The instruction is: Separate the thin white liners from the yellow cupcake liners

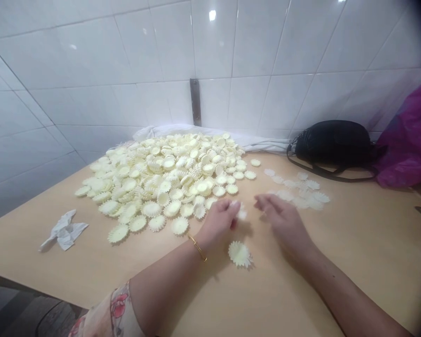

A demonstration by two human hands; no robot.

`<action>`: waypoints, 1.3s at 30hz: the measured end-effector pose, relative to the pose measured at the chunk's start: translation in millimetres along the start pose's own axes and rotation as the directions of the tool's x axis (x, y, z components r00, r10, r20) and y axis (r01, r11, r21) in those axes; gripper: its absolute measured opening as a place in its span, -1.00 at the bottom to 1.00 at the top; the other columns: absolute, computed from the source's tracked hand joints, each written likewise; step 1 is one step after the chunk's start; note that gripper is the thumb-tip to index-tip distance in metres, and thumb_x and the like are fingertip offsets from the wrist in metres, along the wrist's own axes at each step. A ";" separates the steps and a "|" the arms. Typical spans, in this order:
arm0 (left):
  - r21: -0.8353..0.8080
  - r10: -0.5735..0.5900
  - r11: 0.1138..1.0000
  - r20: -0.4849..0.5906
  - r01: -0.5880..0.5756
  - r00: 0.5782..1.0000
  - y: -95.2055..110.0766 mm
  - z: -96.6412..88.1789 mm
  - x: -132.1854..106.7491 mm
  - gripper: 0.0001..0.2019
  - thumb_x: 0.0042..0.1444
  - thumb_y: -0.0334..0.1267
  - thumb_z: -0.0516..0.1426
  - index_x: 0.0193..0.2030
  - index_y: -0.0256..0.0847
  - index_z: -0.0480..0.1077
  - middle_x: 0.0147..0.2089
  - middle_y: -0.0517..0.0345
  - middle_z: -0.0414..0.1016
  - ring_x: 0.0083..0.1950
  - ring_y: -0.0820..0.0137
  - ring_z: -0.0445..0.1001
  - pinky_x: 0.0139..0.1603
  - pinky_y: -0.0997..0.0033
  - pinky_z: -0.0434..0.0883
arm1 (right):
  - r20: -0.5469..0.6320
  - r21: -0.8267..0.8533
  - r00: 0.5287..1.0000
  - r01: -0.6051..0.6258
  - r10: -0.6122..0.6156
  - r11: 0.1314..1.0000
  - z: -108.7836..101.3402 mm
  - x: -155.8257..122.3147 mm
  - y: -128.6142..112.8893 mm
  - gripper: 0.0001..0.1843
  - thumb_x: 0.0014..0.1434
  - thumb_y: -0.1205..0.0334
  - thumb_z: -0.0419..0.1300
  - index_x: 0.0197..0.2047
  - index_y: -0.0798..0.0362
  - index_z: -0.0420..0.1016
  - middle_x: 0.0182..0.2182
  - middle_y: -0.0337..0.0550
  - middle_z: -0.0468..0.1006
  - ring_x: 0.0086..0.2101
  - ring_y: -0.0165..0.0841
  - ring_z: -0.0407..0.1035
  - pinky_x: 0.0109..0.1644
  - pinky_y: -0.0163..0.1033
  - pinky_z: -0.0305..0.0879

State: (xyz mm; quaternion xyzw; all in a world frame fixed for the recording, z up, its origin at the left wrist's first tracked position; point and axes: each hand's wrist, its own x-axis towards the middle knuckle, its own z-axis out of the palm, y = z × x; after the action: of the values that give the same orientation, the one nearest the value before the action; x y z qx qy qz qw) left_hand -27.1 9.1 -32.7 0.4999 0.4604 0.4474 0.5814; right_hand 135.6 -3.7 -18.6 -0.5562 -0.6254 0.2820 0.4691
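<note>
A wooden table (351,248) is carrying a heap of cream scalloped flower pieces (161,178); just beside it, the fingers (228,206) of the left hand (217,222) are pinching one piece (242,213), while the right hand's (284,224) are lying slightly spread.

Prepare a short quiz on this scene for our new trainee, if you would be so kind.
1. True or false: the gold bangle is on the right wrist.
2. Which is nearer the black bag, the left hand or the right hand?
3. What lies on the table to the left of the pile of cream discs: a spoon, a cup or a crumpled tissue?

Key: 1. False. 2. The right hand. 3. A crumpled tissue.
</note>
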 end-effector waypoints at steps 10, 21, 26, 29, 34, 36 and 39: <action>0.039 0.006 0.999 0.085 -0.009 0.996 3.2 10.5 -5.9 -0.55 0.00 0.13 0.05 -0.59 -0.26 0.21 -0.68 0.27 0.16 -0.67 0.57 0.16 -0.63 0.53 0.10 | 0.417 0.493 0.904 -0.316 0.099 0.811 19.2 -9.0 -12.5 -0.71 -0.01 -0.02 0.23 -0.40 0.05 0.39 -0.53 -0.22 0.48 -0.49 -0.37 0.36 -0.40 -0.26 0.24; -0.270 -0.075 0.953 0.235 0.140 0.969 16.6 7.4 -9.0 -0.73 -0.21 -0.27 0.30 -0.41 -0.30 0.32 -0.52 0.17 0.41 -0.49 0.51 0.39 -0.36 0.46 0.32 | 0.427 0.552 0.882 -0.428 0.199 0.715 10.3 -0.3 3.6 -0.59 -0.16 0.16 0.37 -0.19 0.02 0.43 -0.43 -0.23 0.49 -0.42 -0.34 0.39 -0.29 -0.19 0.29; -0.230 -0.094 0.964 0.170 0.132 0.981 14.6 8.7 -8.8 -0.80 -0.20 -0.35 0.26 -0.43 -0.29 0.32 -0.57 0.19 0.40 -0.55 0.52 0.36 -0.42 0.48 0.30 | 0.331 0.572 0.928 -0.340 0.169 0.746 11.2 0.1 3.2 -0.76 -0.14 0.12 0.35 -0.48 0.05 0.40 -0.53 -0.26 0.46 -0.47 -0.37 0.34 -0.35 -0.23 0.23; -0.209 -0.099 0.969 0.165 0.133 0.981 10.9 6.7 -5.2 -0.83 -0.19 -0.37 0.24 -0.45 -0.28 0.31 -0.58 0.21 0.38 -0.55 0.50 0.37 -0.39 0.43 0.33 | 0.244 0.567 0.952 -0.294 0.183 0.770 13.5 -0.7 1.7 -0.76 -0.12 0.10 0.34 -0.52 0.04 0.40 -0.55 -0.29 0.44 -0.48 -0.41 0.29 -0.36 -0.27 0.19; -0.161 -0.097 0.978 0.200 0.130 0.975 6.0 3.1 -1.3 -0.84 -0.16 -0.30 0.24 -0.43 -0.31 0.38 -0.55 0.14 0.40 -0.53 0.49 0.36 -0.39 0.41 0.33 | 0.024 0.609 0.966 -0.217 0.256 0.763 11.4 3.8 2.2 -0.76 -0.19 0.08 0.37 -0.54 0.02 0.44 -0.55 -0.31 0.40 -0.46 -0.43 0.27 -0.32 -0.30 0.18; -0.154 -0.107 0.979 0.166 0.133 0.980 6.5 3.4 -1.5 -0.85 -0.18 -0.32 0.24 -0.49 -0.31 0.35 -0.55 0.14 0.39 -0.53 0.51 0.34 -0.40 0.44 0.31 | -0.019 0.683 0.944 -0.228 0.329 0.694 7.8 8.6 4.8 -0.72 -0.24 0.06 0.38 -0.54 0.02 0.42 -0.53 -0.30 0.43 -0.45 -0.42 0.31 -0.33 -0.29 0.20; -0.152 -0.119 0.980 0.074 0.129 0.990 8.7 4.1 -1.8 -0.84 -0.16 -0.33 0.21 -0.55 -0.28 0.27 -0.59 0.19 0.34 -0.54 0.53 0.31 -0.43 0.48 0.28 | 0.035 0.746 0.924 -0.278 0.381 0.605 3.2 14.3 8.1 -0.70 -0.28 0.08 0.40 -0.54 0.02 0.40 -0.55 -0.30 0.42 -0.48 -0.43 0.33 -0.36 -0.30 0.21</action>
State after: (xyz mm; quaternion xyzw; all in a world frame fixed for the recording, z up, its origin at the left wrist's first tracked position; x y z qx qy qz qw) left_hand -23.9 7.6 -23.6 0.4374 0.4351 0.4286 0.6601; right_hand 137.0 12.3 -23.1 -0.4408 -0.3122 0.5557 0.6320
